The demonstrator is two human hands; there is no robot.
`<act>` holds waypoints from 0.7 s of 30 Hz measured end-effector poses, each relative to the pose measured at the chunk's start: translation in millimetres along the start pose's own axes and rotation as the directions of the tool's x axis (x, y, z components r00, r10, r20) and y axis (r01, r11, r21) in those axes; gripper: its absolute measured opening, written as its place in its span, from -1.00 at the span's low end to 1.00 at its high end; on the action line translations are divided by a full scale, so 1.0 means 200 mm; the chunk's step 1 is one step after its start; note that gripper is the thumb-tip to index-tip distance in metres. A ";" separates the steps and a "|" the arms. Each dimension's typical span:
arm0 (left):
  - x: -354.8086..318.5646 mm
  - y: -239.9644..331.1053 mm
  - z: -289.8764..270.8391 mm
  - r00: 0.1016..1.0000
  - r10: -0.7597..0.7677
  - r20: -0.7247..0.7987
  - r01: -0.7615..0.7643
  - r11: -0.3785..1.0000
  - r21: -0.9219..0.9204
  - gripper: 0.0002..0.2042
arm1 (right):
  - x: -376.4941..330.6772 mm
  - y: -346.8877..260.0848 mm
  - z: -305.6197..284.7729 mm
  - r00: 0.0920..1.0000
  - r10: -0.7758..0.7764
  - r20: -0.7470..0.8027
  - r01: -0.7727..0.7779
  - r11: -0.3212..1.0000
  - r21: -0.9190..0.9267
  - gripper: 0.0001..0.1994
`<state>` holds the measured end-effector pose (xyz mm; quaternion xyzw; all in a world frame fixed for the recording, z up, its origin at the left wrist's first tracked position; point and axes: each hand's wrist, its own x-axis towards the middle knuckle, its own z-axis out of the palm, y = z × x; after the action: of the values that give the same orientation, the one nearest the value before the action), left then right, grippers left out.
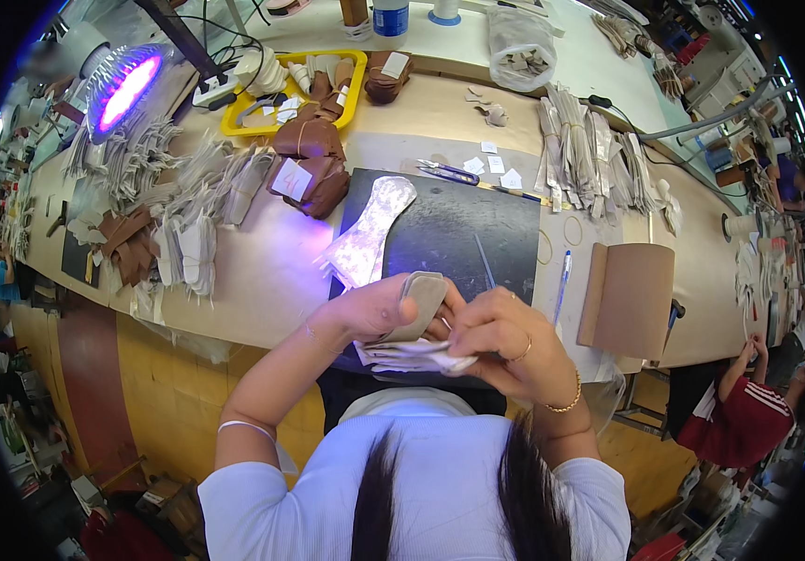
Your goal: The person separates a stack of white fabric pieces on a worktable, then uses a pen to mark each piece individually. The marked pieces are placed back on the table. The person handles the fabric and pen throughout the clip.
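My left hand [379, 310] is closed around a beige-grey leather piece [421, 297] with a rounded end, the thumb lying over it. Below it hangs a layered stack of pale leather pieces [402, 357], just off the table's front edge. My right hand [514, 344] pinches the right end of that stack between thumb and fingers. Where the fingertips meet the layers, details are hidden. On the black mat [463, 224] beyond my hands lies a shiny, pale bone-shaped piece [376, 229]. A thin pointed stick [485, 260] rests on the mat near my right hand.
A lit lamp [126, 92] overhangs the left. Brown leather bundles [313, 159] sit beside a yellow tray [362, 77]. Thread snips [449, 172], a pen [563, 280] and a brown roll [631, 299] lie rightward. Strip bundles [575, 150] stand farther back. A person in red [739, 421] works at right.
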<state>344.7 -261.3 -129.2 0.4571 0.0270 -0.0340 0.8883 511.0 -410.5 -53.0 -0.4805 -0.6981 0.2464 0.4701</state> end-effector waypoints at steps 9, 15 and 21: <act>0.02 0.01 0.07 0.942 -0.271 0.198 0.224 0.947 0.229 -0.35 | 0.05 0.09 -0.02 0.984 0.110 0.138 -0.112 0.994 0.009 -0.40; -0.05 -0.09 0.01 0.930 -0.236 0.283 0.264 0.963 -0.063 -0.21 | 0.09 0.12 -0.04 0.910 0.087 0.406 -0.121 0.991 0.059 -0.62; -0.37 -0.14 -0.08 0.976 -0.161 -0.146 0.051 0.823 -0.565 0.02 | 0.28 0.43 -0.02 0.895 0.415 0.165 -0.447 0.834 0.324 -0.56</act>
<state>267.5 -261.7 -155.7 0.1768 0.1444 -0.0310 0.9731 547.1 -324.2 -96.6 -0.5215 -0.5362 0.4881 0.4498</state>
